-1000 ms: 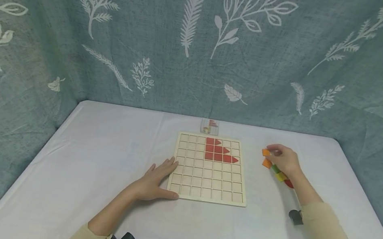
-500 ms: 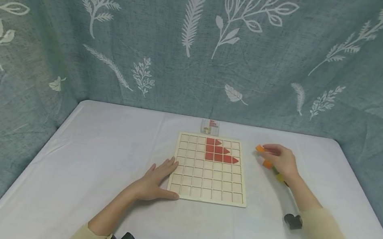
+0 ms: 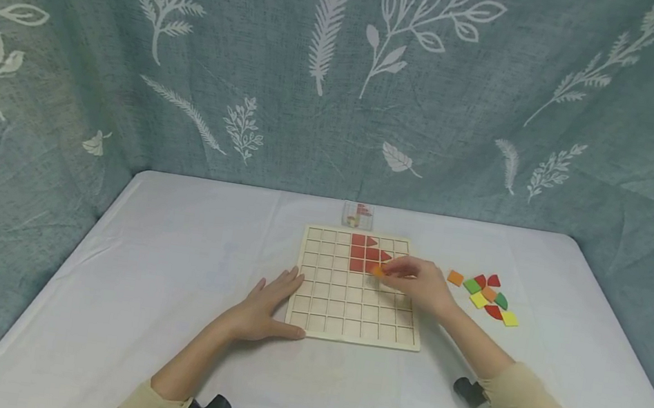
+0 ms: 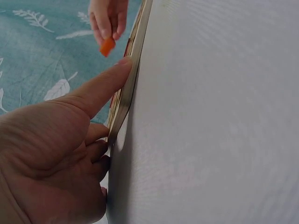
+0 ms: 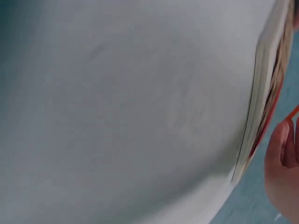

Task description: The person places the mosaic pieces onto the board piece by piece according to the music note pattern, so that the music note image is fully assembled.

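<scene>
A wooden grid board (image 3: 343, 311) lies flat, with red square and pointed tiles (image 3: 364, 253) set in three rows near its far edge. My right hand (image 3: 422, 286) is over the board and pinches an orange tile (image 3: 377, 271) between thumb and fingertips. In the left wrist view the same orange tile (image 4: 107, 46) hangs above the board's surface. My left hand (image 3: 258, 309) rests with spread, straight fingers against the board's left edge, its thumb at the near left corner. Part of the red tiles' lowest row is hidden behind the right hand.
Several loose tiles (image 3: 489, 294) in orange, green, red and yellow lie to the right of the board. A small picture card (image 3: 358, 216) sits just beyond the board's far edge. White cloth covers the table (image 3: 203, 235), and a patterned curtain (image 3: 259, 62) hangs behind.
My right hand has carried the orange tile leftward from beside the loose tiles to over the board, uncovering the pile. My left hand has stayed in place.
</scene>
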`<state>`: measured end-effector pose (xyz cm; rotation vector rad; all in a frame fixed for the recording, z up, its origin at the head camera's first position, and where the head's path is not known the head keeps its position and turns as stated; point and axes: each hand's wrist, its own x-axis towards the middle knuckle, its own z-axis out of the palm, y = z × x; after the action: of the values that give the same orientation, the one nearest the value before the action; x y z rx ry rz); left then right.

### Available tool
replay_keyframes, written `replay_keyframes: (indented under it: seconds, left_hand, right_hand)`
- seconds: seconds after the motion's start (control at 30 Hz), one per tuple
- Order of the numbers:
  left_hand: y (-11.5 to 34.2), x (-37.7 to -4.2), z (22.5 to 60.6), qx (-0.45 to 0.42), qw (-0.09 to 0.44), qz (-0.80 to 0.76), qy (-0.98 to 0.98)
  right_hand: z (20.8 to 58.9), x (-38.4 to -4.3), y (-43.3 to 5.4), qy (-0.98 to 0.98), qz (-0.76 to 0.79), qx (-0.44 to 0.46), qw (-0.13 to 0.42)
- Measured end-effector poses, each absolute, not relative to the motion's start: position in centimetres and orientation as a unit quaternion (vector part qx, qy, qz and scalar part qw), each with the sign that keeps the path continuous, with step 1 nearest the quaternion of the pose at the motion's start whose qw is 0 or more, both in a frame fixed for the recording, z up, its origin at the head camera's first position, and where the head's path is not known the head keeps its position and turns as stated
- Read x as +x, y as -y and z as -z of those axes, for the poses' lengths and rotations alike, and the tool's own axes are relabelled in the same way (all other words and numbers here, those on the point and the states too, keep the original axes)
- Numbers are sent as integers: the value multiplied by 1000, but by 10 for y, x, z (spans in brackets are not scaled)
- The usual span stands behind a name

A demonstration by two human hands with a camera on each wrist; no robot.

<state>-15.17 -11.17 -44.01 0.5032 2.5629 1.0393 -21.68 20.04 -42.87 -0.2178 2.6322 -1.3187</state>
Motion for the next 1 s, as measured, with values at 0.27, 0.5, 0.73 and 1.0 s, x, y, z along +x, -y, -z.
replay_keyframes:
  seconds: [0.27,0.5,0.73,1.0]
  left_hand:
    - [112,-152,440,180,167,-366,-898]
    - [114,-152,439,185,167,-367,-897]
    - [113,-152,440,184,169,-368,-896]
    - [113,-153,442,176,168,-363,-899]
  right_hand:
    - [433,-215,-173,-901,378,-205,54]
    - [434,-215,-165,-895,359,-264,25]
    - [431,-213,-170,-890,392,-229,44]
    - [421,-209,-204,-850,517,-28,100]
